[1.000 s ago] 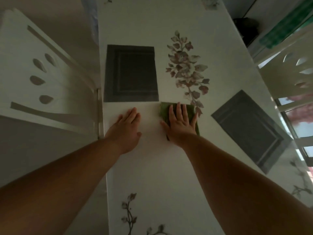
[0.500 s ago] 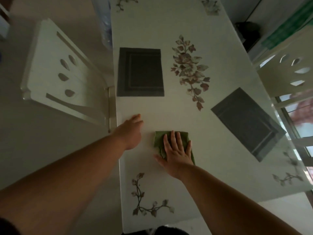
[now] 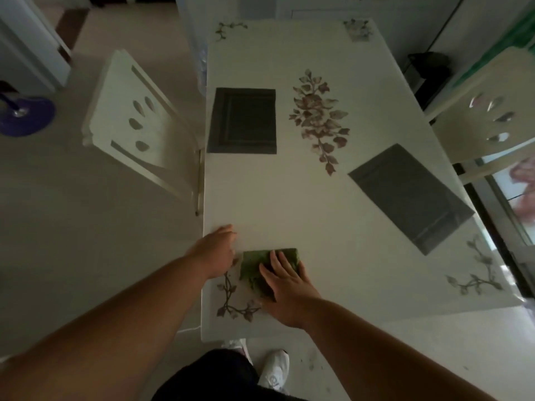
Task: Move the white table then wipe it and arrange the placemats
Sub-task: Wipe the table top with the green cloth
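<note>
White floral table (image 3: 289, 204), two dark placemats (image 3: 243, 120)

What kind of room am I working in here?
Probably a home dining area: a long white floral-print table with two dark grey rectangular placemats, and white cut-out-back chairs on either side.

Right hand (image 3: 285, 287) presses green cloth (image 3: 260, 266) flat on white table (image 3: 304, 215).

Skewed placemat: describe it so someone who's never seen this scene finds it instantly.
Start at the white table with printed floral decoration. Two dark grey placemats lie on it; look toward its right edge, near the chair on that side. The skewed placemat sits rotated diagonally to the table edge, while the other placemat, on the left, lies square with it.
</note>
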